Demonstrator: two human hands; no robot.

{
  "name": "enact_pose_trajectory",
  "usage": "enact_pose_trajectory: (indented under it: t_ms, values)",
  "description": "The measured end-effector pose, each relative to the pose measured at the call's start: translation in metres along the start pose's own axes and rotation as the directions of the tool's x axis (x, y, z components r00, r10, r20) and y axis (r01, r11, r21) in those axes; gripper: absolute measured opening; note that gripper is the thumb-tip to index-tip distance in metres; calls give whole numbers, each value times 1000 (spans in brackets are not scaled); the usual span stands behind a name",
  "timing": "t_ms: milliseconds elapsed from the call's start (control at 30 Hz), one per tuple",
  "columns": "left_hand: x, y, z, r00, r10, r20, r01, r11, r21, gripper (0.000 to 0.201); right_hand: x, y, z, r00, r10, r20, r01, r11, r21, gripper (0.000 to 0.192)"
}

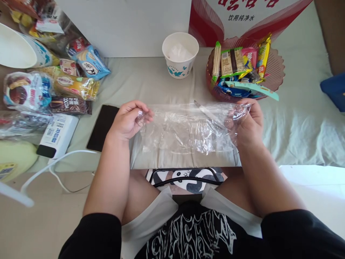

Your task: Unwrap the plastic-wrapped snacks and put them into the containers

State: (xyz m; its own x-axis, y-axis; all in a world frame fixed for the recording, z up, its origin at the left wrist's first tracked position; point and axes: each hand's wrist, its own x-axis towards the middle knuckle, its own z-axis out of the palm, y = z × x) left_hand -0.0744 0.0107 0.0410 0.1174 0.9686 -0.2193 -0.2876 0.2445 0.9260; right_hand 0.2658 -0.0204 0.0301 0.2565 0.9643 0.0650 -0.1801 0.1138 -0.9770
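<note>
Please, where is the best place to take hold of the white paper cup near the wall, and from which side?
Probably the upper wall of the white paper cup, just under its rim, coming from the front. It stands upright and open, with something white crumpled inside; the snack basket crowds its right side, while the cloth before it lies bare.

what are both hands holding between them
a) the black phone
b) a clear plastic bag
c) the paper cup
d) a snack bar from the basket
b: the left hand and right hand each pinch an end of the clear plastic bag, stretched between them.
</note>
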Motion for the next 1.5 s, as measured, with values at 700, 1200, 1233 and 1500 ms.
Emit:
enact_pose_trajectory:
  t_ms: [700, 1200, 1233, 1500]
  values:
    - [1, 5, 10, 996, 56, -62, -47, 988, 146, 41, -8, -18, -6, 998, -44, 55, 48, 996, -70, 29]
    - [6, -7, 23, 860, -266, 435, 228, 964, 139, 69, -34, 2, 36, 551, 511, 659, -488, 839, -242, 92]
    - [6, -7, 23, 871, -232, 434, 221, 972, 76, 82, -34, 1, 37, 607, 484, 630, -462, 860, -216, 89]
    - [1, -32, 57, 986, -138, 94, 162, 919, -360, 79, -27, 11, 43, 900, 349, 262, -315, 935, -164, 66]
